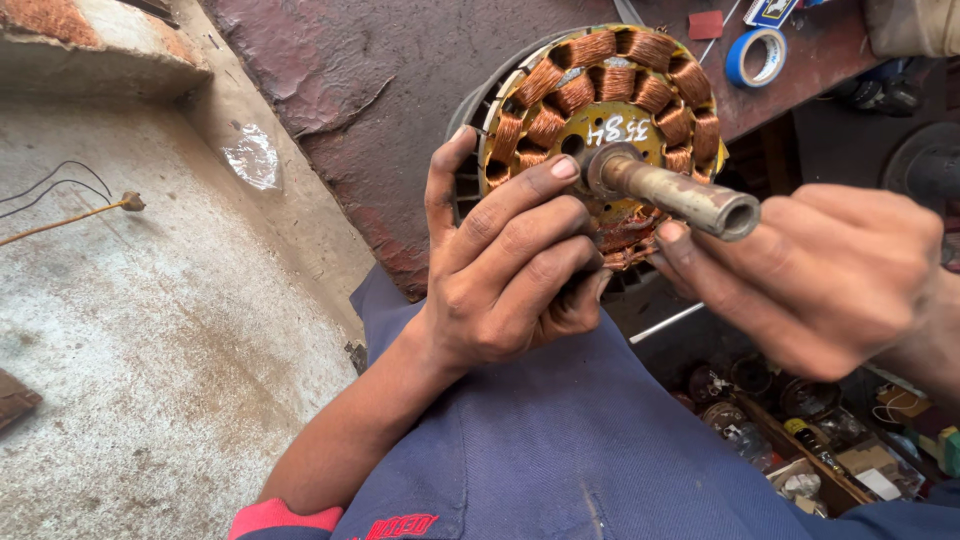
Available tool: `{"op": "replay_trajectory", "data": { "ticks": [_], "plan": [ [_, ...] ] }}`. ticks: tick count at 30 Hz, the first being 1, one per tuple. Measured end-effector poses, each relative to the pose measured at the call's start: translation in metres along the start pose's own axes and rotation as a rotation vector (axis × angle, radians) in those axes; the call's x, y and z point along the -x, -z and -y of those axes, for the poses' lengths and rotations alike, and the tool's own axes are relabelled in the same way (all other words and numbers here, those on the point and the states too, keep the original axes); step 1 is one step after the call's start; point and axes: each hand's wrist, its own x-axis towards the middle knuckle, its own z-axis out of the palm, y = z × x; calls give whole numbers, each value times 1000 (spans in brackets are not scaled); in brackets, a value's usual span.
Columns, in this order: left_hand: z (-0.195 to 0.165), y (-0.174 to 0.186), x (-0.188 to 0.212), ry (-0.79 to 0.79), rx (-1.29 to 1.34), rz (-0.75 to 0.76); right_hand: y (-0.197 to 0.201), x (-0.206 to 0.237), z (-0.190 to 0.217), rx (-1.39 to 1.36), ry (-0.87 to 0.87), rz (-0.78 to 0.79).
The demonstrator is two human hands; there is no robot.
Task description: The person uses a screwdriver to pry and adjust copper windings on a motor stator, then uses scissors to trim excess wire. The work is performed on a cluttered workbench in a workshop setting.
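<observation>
a ceiling-fan stator [600, 110], ringed with copper coils, is held up over the person's lap, against the near edge of the reddish surface [380, 90]. the left hand [500, 270] has its fingers curled around the stator's lower rim; the right hand [820, 280] pinches at the windings under the steel shaft [680, 195]. it looks like inspecting or picking at a coil; steady support seems needed. a blue tape roll [757, 56] sits at the surface's far edge, cluttered boxes [800, 440] below right; the concrete floor [130, 330] lies to the left.

Small blue-and-white printed box [771, 11] at the top edge, beside a small red label [706, 25].
</observation>
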Motion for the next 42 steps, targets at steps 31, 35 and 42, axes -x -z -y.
{"op": "replay_trajectory", "data": {
  "ticks": [31, 35, 42],
  "plan": [
    [-17, -8, 0, 6, -97, 103, -131, 127, -57, 261, -830, -295],
    [-35, -17, 9, 257, -47, -12, -103, 136, -22, 53, -1086, -85],
    [-40, -10, 31, 593, 219, 129, -125, 135, 6, 72, -1145, 353]
  ]
}}
